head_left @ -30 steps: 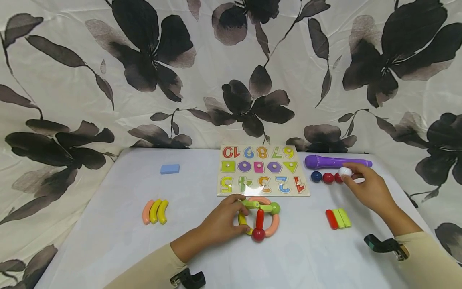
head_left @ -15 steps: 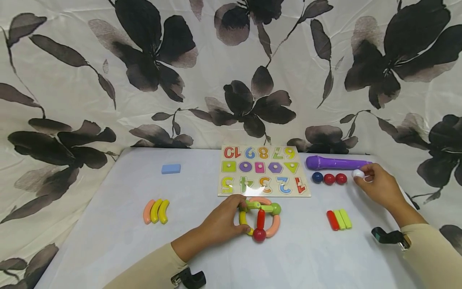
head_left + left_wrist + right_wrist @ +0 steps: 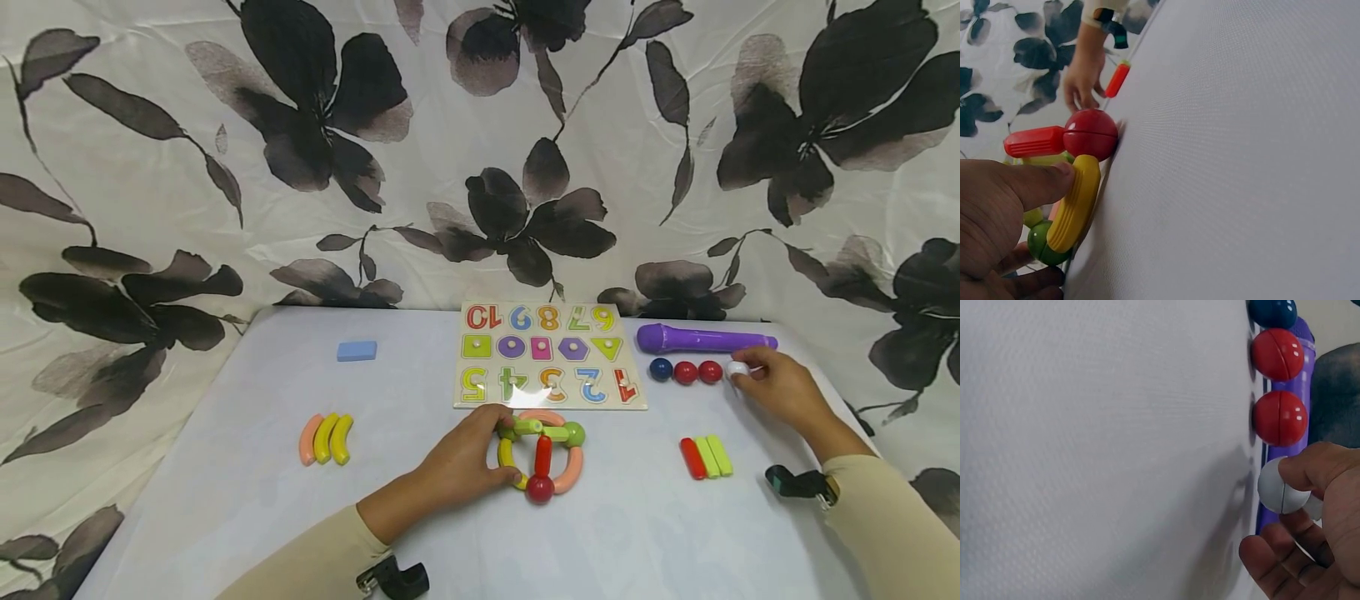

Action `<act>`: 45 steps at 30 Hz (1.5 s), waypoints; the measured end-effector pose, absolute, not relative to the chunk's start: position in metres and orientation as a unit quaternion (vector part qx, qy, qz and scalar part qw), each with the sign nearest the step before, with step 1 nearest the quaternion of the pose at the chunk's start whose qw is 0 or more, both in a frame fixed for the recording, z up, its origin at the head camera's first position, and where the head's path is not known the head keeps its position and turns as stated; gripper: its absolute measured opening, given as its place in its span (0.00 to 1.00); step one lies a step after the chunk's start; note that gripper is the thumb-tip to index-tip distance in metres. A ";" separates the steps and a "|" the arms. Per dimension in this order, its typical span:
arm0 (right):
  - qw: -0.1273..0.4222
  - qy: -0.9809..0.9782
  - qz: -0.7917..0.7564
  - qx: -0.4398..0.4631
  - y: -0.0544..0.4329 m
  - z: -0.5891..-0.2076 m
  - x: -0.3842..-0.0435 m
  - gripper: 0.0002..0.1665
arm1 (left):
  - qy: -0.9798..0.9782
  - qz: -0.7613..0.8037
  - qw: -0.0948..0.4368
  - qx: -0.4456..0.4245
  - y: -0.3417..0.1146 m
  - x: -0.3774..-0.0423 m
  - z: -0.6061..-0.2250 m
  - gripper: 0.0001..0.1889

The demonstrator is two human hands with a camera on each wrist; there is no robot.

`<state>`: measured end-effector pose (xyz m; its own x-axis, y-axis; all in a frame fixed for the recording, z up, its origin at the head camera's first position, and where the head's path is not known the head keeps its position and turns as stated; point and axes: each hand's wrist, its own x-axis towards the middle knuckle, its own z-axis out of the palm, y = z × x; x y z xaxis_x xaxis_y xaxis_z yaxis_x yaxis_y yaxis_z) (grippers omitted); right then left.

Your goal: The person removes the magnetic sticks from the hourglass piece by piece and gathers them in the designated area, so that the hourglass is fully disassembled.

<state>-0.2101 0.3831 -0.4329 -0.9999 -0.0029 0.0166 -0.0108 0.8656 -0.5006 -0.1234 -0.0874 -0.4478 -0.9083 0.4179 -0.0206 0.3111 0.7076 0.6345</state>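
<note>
My left hand holds the left side of a ring built from toy pieces, its thumb on a curved yellow stick and its fingers by a green ball. A red ball with a straight red stick joins the ring at the front; peach curved sticks form its right side. At the right, my right hand pinches a white ball between thumb and finger. That ball is at the end of a row with two red balls and a dark blue ball.
Behind the ring lies a number and shape board. A purple microphone-shaped toy lies behind the balls. Red and green straight sticks lie at right. A blue block and several curved sticks are at left.
My right hand has carried the white ball from over the red ball out to the right, then slightly back left beside the row. My left hand stays on the ring.
</note>
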 end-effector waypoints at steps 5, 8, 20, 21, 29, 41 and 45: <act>-0.012 -0.967 0.254 -0.011 0.383 -0.437 -0.210 0.26 | 0.921 0.328 0.085 0.193 -0.086 -0.122 -0.447 0.36; -0.018 -0.967 0.253 -0.023 0.382 -0.439 -0.209 0.28 | 0.921 0.329 0.084 0.193 -0.086 -0.122 -0.447 0.37; 0.050 -0.965 0.256 -0.014 0.372 -0.428 -0.199 0.32 | 0.916 0.338 0.082 0.201 -0.085 -0.122 -0.450 0.41; 0.060 -0.964 0.261 -0.010 0.366 -0.425 -0.197 0.31 | 0.916 0.338 0.083 0.201 -0.085 -0.122 -0.450 0.42; 0.100 -0.951 0.274 0.106 0.292 -0.399 -0.174 0.23 | 0.914 0.332 0.075 0.219 -0.087 -0.122 -0.449 0.41; 0.008 -0.937 0.241 0.254 0.203 -0.410 -0.146 0.23 | 0.921 0.314 0.084 0.213 -0.088 -0.124 -0.447 0.43; -0.004 -0.935 0.232 0.270 0.189 -0.415 -0.142 0.22 | 0.923 0.310 0.081 0.214 -0.088 -0.124 -0.449 0.41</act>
